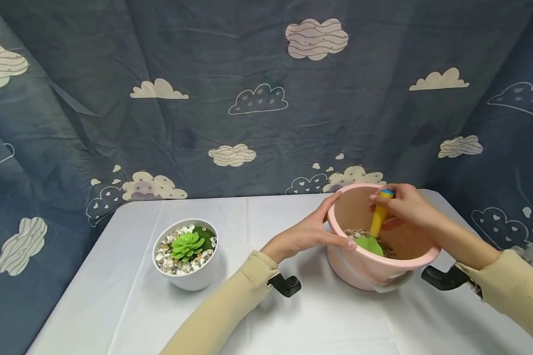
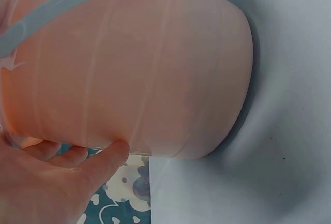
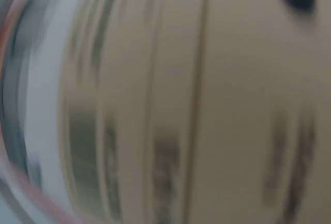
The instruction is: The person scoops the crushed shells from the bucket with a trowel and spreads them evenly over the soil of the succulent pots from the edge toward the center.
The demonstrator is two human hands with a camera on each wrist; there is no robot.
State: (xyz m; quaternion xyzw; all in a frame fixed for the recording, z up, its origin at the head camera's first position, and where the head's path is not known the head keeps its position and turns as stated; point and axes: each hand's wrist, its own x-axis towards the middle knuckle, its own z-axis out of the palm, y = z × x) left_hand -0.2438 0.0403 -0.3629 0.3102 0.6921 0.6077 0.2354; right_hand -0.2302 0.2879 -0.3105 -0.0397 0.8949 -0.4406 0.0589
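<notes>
A pink bucket (image 1: 357,268) stands at the right of the white table, with small pebbles or shells (image 1: 388,250) inside it. My left hand (image 1: 304,231) grips its left side, the thumb at the rim and the fingers along the outer wall. In the left wrist view, the fingertips of the left hand (image 2: 57,182) press against the bucket wall (image 2: 129,69). My right hand (image 1: 406,202) holds a toy shovel (image 1: 377,222) by its yellow, blue-tipped handle. The green blade slants down into the bucket, its lower edge near the pebbles. The right wrist view is too blurred to make out the hand.
A white pot (image 1: 195,281) with a green succulent (image 1: 187,245), shells and a green patch sits on the left of the white table (image 1: 257,315). The bucket's pale handle (image 2: 77,1) hangs down its outer side. A dark cloud-patterned cloth (image 1: 231,44) hangs behind the table.
</notes>
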